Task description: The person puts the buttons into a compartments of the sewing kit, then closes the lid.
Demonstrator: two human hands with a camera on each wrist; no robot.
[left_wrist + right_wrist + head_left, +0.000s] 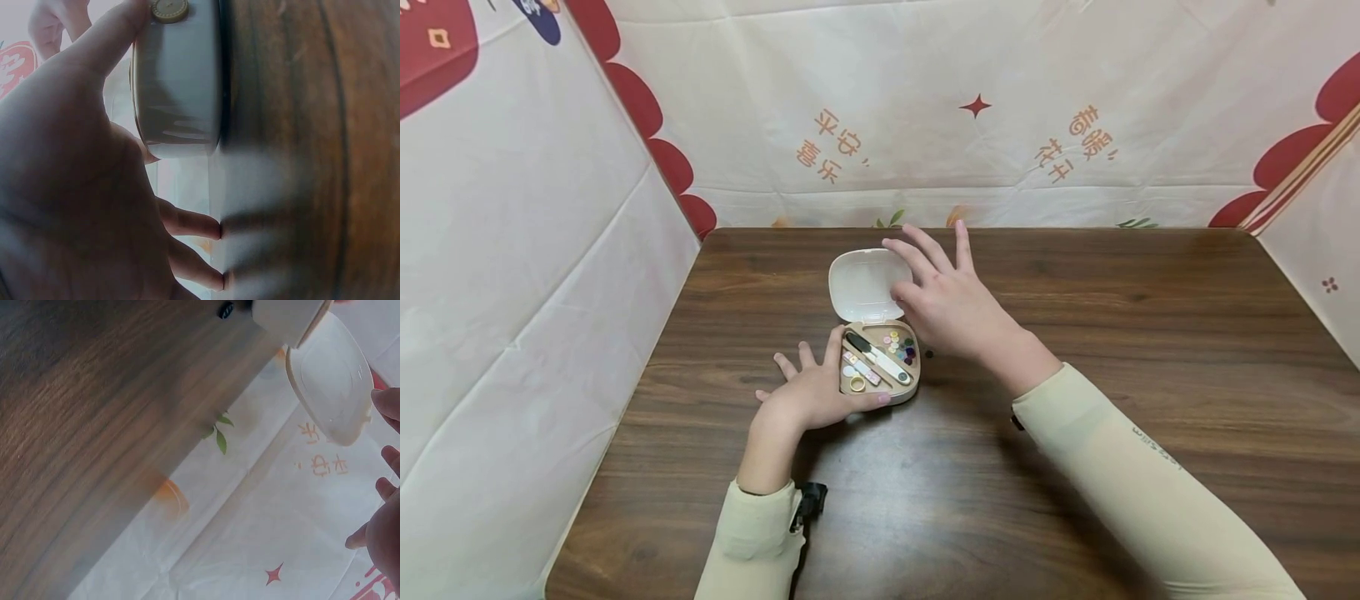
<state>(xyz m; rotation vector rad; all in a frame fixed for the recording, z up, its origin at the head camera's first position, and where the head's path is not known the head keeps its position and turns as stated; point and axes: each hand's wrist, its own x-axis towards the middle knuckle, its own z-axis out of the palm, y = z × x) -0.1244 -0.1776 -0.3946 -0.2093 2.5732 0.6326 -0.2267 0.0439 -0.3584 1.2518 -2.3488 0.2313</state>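
A small sewing kit box (pixel 913 392) with a hinged white lid (pixel 859 283) stands open on the table. My left hand (pixel 811 396) grips its left corner, thumb along the front side and index finger at the far left. The other fingers spread over the tabletop. Inside lie a black-and-white slim tool (pixel 880 358), a patterned strip (pixel 862 367), a gold ring (pixel 857 383) and several coloured buttons (pixel 893 340). My right hand (pixel 951 300) hovers beside the lid's right edge, its outer fingers spread; the thumb is hidden in the head view.
A dark button (pixel 929 354) lies on the brown wooden table (pixel 1112 333), just right of the box. Printed white cloth (pixel 910 83) hangs behind the table's back edge. More cloth (pixel 550 333) runs along the left side.
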